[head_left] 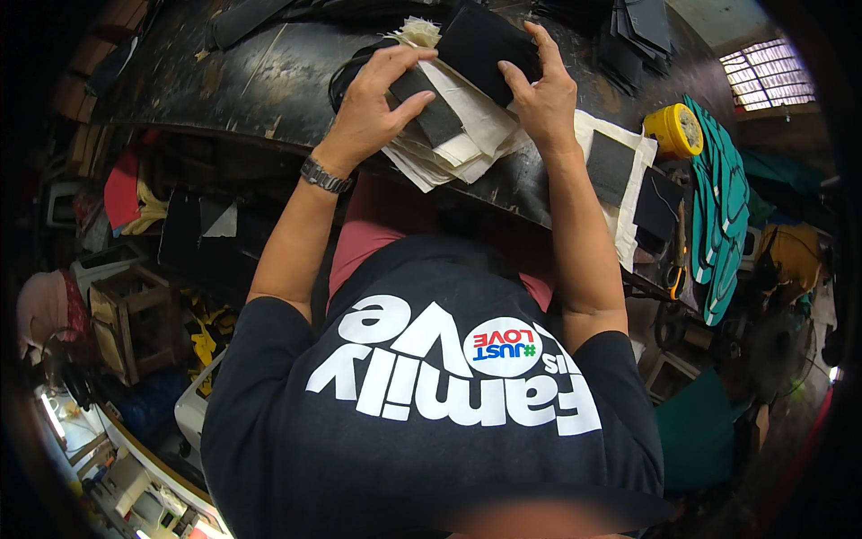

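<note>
On the dark table's near edge lies a stack of cream cloth pieces (480,121), fraying at its far end. A dark grey rectangular panel (437,119) rests on its top layer. My left hand (382,94) lies over the stack's left side, thumb and fingers apart around that panel. A larger black panel (480,49) sits at the far right of the stack. At its right edge is my right hand (546,90), thumb and forefinger spread and touching it. The undersides of both panels are hidden.
Right of the stack, another cream cloth with a dark panel (611,162) lies by the table edge. Beyond it are a yellow tub (673,131), orange-handled scissors (676,269) and hanging green shaped pieces (723,216). Black sheets (637,40) are piled at the back right.
</note>
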`<action>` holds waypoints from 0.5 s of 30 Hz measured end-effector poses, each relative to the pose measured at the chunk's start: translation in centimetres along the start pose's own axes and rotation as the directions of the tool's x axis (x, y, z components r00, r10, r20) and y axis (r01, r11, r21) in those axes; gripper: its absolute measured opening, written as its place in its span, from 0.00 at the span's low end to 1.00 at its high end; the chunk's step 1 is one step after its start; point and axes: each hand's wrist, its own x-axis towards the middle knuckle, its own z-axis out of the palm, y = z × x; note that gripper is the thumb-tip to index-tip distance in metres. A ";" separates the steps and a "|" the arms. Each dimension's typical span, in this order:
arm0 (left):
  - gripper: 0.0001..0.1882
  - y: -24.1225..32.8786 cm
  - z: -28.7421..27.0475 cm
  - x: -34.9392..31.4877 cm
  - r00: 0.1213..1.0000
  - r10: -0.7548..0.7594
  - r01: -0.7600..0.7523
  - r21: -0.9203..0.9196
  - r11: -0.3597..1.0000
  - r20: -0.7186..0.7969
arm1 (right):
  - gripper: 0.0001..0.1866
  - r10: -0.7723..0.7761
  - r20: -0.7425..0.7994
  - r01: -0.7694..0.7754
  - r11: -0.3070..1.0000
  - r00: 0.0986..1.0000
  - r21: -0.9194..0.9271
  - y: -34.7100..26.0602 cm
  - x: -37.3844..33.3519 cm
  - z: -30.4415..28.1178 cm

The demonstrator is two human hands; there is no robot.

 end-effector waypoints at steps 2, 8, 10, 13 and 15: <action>0.25 -0.5 -0.8 -0.4 0.996 0.036 -0.035 -0.017 0.999 0.083 | 0.31 0.055 0.013 -0.056 0.998 0.998 0.041 0.8 0.5 0.1; 0.23 -1.2 -1.8 -0.3 0.991 0.066 -0.071 0.035 0.997 0.112 | 0.29 0.042 -0.048 -0.037 0.995 0.998 0.098 2.8 1.3 0.7; 0.21 -1.5 -1.6 1.5 0.984 0.114 -0.127 0.087 0.988 0.140 | 0.29 -0.009 -0.043 0.014 0.992 0.999 0.129 3.0 1.5 0.9; 0.16 -1.9 -0.7 5.2 0.988 0.067 -0.076 0.060 0.995 0.142 | 0.31 -0.021 -0.056 0.023 0.999 0.998 0.032 2.5 1.6 0.3; 0.16 -2.1 0.3 7.2 0.971 -0.156 0.165 -0.036 0.986 0.180 | 0.33 0.025 -0.049 -0.023 0.999 0.998 0.042 2.0 1.5 -0.4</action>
